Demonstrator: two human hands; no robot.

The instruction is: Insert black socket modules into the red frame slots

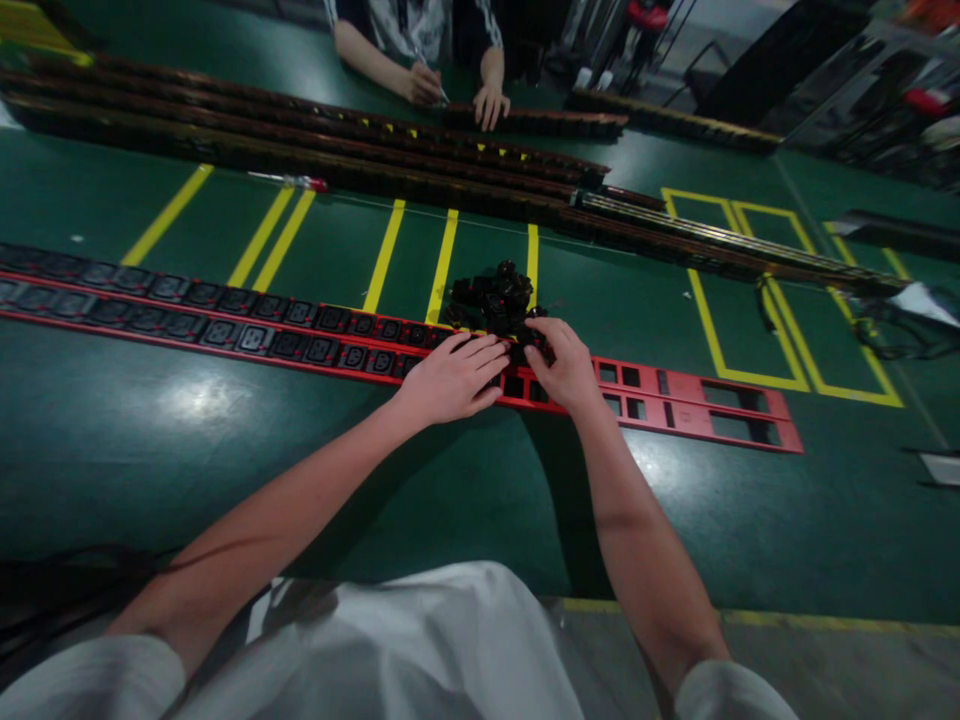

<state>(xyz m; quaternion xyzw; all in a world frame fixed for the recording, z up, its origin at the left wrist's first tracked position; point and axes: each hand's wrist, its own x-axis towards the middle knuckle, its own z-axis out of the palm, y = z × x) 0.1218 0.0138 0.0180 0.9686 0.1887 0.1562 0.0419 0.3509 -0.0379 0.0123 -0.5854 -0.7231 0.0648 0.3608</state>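
A long red metal strip [675, 405] with two rows of cutouts lies across the green table. Black power sockets [285, 345] fill its cutouts from the left up to my hands; open cutouts show to the right. My left hand [457, 380] lies flat over the strip, its fingers stretched toward the right. Curled at the strip's far edge, my right hand [562, 365] has thumb and fingers closed around a small black piece, likely a socket, mostly hidden. Just beyond my hands sits a pile of loose black sockets [495, 295].
Long dark strips [337, 150] lie in rows across the table's far side. A screwdriver [300, 183] with a red handle rests before them. Opposite, a co-worker's hands [450, 95] are at another strip, one holding a thin tool. Black cables [892, 325] lie at the right.
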